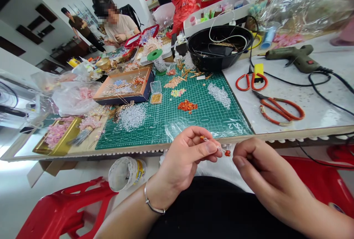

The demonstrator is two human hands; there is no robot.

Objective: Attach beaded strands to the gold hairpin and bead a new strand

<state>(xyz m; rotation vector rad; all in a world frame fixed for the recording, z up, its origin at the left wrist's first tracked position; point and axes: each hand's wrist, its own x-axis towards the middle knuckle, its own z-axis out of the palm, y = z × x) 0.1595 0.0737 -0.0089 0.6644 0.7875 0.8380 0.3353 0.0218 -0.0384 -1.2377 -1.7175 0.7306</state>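
Just in front of the table edge, my left hand (184, 160) pinches a small beaded piece (227, 153) between thumb and fingers. Clear and orange beads show on the piece, some above my fingers and some sticking out to the right. My right hand (265, 176) is close by on the right, thumb and index finger pressed together; whatever they hold is too fine to see. Beyond the hands, a pile of orange beads (187, 106) lies on the green cutting mat (155, 136). Clear beads (132, 116) are heaped at the mat's left, with another clear pile (219, 95) at its right.
Red-handled scissors (284, 110), pliers (251, 80) and a glue gun (300, 58) with its cord lie at right. Behind the mat stand a black basin (219, 62) and a shallow box (121, 97). A red stool (69, 206) and white bucket (123, 174) are below. A person (121, 27) sits across.
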